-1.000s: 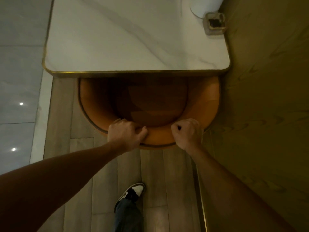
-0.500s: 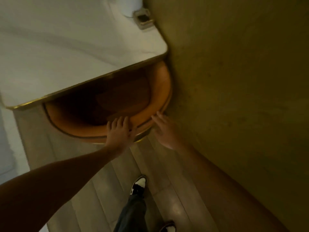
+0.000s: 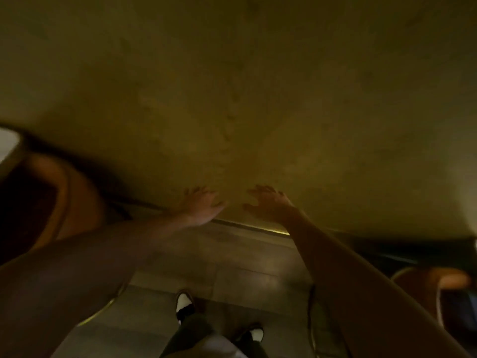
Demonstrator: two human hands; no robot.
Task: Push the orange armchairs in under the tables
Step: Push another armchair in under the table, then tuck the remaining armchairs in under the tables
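Orange armchair (image 3: 74,202) sits far left, tucked w/ its seat under the pale table (image 3: 7,144) edge. 2nd armchair (image 3: 436,288) shows near right, blurred. Left hand (image 3: 201,206) & right hand (image 3: 268,205) both empty, fingers spread, in front of the wall (image 3: 258,86). Best approach imo: turn right, grab the backrest w/ both hands, push straight. No containers visible.
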